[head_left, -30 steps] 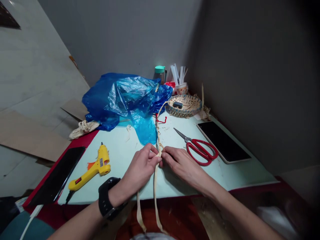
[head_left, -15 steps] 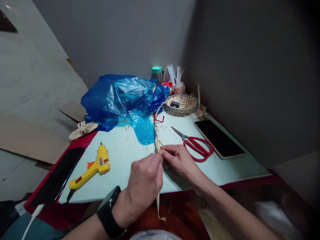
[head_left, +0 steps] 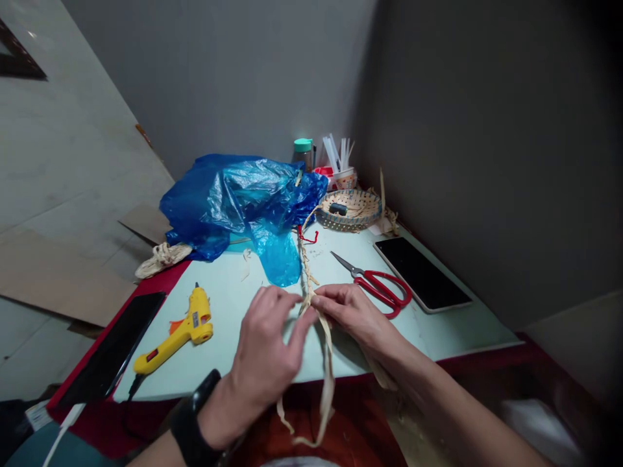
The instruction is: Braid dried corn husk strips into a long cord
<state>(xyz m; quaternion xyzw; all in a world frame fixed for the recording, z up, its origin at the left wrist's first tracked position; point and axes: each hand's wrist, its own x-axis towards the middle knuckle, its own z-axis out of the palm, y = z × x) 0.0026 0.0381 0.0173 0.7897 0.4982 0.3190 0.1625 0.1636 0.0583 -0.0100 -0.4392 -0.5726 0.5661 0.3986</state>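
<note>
A tan braided straw cord (head_left: 306, 266) runs across the pale table (head_left: 228, 305) from a red thread tie (head_left: 308, 237) toward me. Its loose flat strands (head_left: 328, 370) hang over the near edge. My right hand (head_left: 353, 314) pinches the end of the braid. My left hand (head_left: 265, 353), with a black watch on the wrist, has its fingers curled round one of the loose strands just left of the braid.
A yellow glue gun (head_left: 178, 331) and a dark phone (head_left: 114, 350) lie to the left. Red scissors (head_left: 377, 282) and a tablet (head_left: 418, 272) lie to the right. A blue plastic bag (head_left: 238, 201), a woven basket (head_left: 348, 209) and a cup of sticks (head_left: 341, 170) stand at the back.
My left hand lifted off the braid, swung over it and came back to the strands with fingers spread wider. The loose strands shifted right. My right hand kept its pinch.
</note>
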